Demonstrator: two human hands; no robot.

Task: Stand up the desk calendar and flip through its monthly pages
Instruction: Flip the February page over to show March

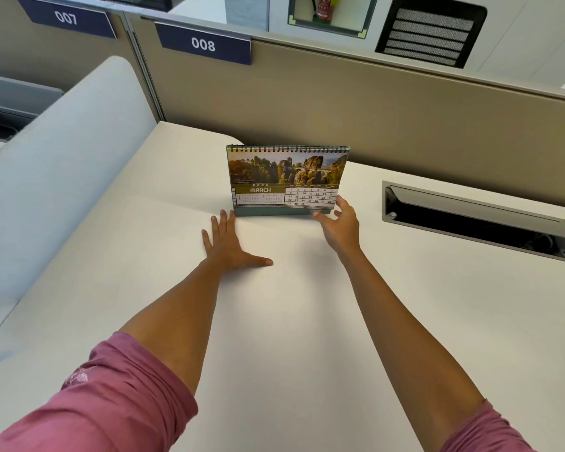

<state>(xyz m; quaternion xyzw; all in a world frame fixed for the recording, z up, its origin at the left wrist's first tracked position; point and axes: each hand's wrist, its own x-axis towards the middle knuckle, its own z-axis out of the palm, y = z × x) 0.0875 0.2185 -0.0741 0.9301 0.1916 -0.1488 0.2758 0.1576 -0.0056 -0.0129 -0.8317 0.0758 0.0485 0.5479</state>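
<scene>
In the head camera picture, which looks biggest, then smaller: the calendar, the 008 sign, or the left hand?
1. calendar, clearly biggest.
2. 008 sign.
3. left hand.
The sign and hand look close, and the sign is farther away, so that order is unsure.

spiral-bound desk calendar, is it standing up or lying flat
Standing up: the spiral-bound desk calendar rests on its base edge, spiral on top, March page facing the camera.

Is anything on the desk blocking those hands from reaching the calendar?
Nothing visible. The calendar stands upright on the bare desk; the left hand lies flat just before its base, and the right hand is open at its lower right corner.
</scene>
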